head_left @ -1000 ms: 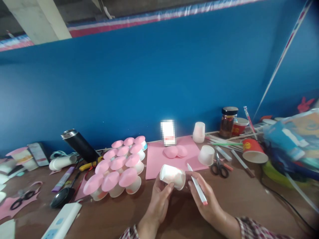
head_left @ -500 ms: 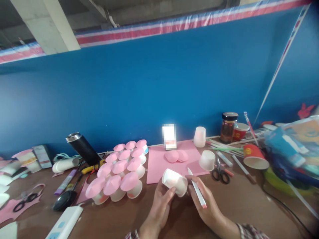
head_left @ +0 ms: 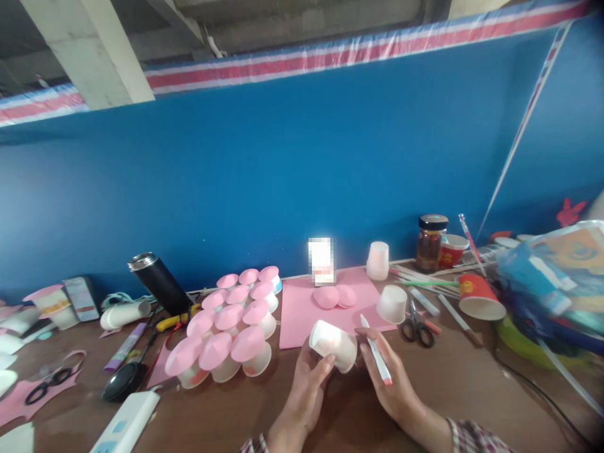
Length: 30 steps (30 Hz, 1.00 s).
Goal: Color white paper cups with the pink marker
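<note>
1. Your left hand [head_left: 306, 387] has a closed grip on a small white paper cup [head_left: 333, 345], fingers wrapped under it, the cup tipped on its side with its mouth turned to the left.
2. Your right hand [head_left: 391, 390] pinches a white marker with a pink end [head_left: 376, 357], fingers shut around its barrel; the marker's tip sits just beside the cup.
3. The cup is held above the brown desk [head_left: 472, 390], near the front edge of a pink paper sheet [head_left: 297, 311].
4. On that sheet lie two pink discs [head_left: 334, 296], and an upturned white cup [head_left: 391, 304] rests at its right edge.
5. To your left stands a cluster of cups capped with pink cones [head_left: 231, 327].
6. Scissors [head_left: 416, 327] lie to the right of the sheet, near a red paper cup [head_left: 481, 297] on its side.
7. A glass jar [head_left: 429, 234] stands against the blue wall [head_left: 283, 176].
</note>
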Motion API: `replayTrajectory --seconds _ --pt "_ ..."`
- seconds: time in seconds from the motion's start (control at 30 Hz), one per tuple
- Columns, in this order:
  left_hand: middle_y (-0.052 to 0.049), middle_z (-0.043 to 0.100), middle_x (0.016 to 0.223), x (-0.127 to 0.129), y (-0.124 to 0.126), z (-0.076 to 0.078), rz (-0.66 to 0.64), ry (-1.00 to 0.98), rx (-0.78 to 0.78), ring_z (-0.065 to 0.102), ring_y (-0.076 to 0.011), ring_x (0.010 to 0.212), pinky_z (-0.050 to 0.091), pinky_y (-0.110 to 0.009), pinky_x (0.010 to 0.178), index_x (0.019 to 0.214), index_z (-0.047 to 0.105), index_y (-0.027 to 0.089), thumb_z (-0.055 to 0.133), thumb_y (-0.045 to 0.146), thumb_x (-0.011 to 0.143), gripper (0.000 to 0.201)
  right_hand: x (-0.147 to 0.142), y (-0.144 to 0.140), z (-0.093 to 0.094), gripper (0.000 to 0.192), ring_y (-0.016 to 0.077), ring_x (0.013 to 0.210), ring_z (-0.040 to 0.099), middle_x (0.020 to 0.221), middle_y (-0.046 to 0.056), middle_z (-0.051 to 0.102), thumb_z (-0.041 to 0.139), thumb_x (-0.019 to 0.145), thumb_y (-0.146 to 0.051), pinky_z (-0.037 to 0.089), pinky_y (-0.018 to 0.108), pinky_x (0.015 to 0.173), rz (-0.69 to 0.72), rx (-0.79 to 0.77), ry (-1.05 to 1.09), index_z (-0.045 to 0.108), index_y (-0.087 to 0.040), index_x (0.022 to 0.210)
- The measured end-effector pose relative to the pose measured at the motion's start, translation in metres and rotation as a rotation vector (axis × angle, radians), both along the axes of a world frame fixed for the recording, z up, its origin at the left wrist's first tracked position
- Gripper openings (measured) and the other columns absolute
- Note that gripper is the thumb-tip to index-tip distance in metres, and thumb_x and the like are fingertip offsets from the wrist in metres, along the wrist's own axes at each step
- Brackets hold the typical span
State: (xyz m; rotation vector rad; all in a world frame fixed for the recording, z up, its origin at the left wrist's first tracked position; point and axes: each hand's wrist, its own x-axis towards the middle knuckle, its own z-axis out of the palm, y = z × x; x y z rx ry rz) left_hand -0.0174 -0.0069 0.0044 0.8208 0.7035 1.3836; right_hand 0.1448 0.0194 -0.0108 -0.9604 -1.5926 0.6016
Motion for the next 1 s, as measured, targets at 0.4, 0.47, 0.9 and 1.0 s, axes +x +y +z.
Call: replayTrajectory --seconds 0.4,0.47,0.9,1.0 --pt "-0.014 0.066 0.118 0.000 -0.001 -0.001 -0.017 0.001 0.010 0.059 -0.0287 0.111 0.042 -0.041 0.097 0.131 0.053 0.018 0.072 0.028 0.078 0.058 0.000 -0.001 -0.005 0.023 0.0186 0.080 0.068 0.098 0.008 0.069 0.049 0.096 -0.029 0.056 0.025 0.074 0.067 -0.054 -0.008 0.057 -0.020 0.116" --pt "-0.014 0.066 0.118 0.000 -0.001 0.000 -0.020 0.015 0.024 0.059 -0.0287 0.111 0.042 -0.041 0.097 0.132 0.052 0.019 0.072 0.027 0.077 0.058 0.001 -0.002 -0.006 0.024 0.0184 0.080 0.067 0.099 0.008 0.069 0.049 0.096 -0.029 0.056 0.025 0.074 0.076 -0.063 -0.018 0.056 -0.020 0.117" --pt "-0.012 0.065 0.116 0.000 -0.001 -0.001 0.038 0.020 0.033 0.058 -0.0264 0.109 0.042 -0.040 0.096 0.118 0.057 0.019 0.074 0.027 0.075 0.047 0.000 -0.006 0.006 0.019 0.0186 0.075 0.067 0.092 0.007 0.070 0.053 0.092 -0.028 0.057 0.026 0.072 0.069 -0.047 -0.060 0.058 -0.019 0.109" --pt "-0.012 0.066 0.114 0.000 -0.002 0.003 0.020 0.013 0.035 0.059 -0.0275 0.110 0.042 -0.041 0.097 0.120 0.058 0.018 0.074 0.028 0.075 0.049 0.000 -0.007 0.007 0.020 0.0183 0.074 0.067 0.092 0.007 0.070 0.053 0.093 -0.027 0.057 0.027 0.072 0.071 -0.038 -0.070 0.059 -0.019 0.109"
